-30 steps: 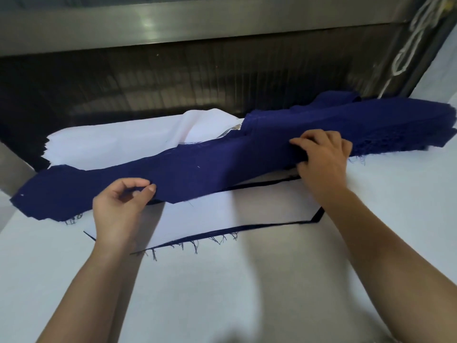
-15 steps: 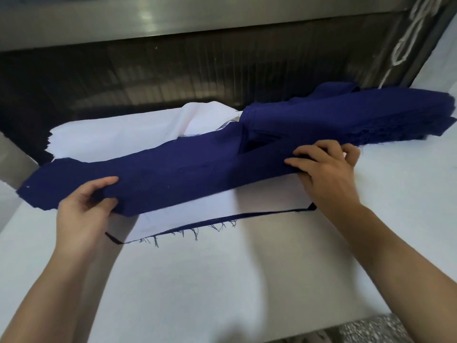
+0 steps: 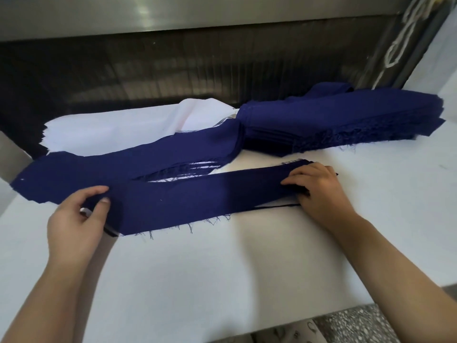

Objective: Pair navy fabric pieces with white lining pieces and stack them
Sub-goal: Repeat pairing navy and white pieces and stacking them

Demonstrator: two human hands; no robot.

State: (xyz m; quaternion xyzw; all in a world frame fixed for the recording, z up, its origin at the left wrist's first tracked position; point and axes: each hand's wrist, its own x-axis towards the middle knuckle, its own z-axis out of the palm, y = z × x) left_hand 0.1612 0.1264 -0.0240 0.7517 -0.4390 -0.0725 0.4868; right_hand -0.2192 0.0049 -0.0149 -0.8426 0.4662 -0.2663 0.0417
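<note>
We pinch the navy piece point(image 3: 197, 201) flat on the desk point(image 3: 222, 273): left hand point(image 3: 74, 220) fingers clamp one end, right hand point(image 3: 320, 193) fingers curl round the other.

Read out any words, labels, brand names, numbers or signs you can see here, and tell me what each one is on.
No readable text anywhere.
The long navy fabric strip, held by the left hand and right hand: plain, only tiny white specks.
The stack of navy fabric pieces and the white lining pieces: no labels.
The patterned surface at the bottom edge: dark marks, too blurred to read.
</note>
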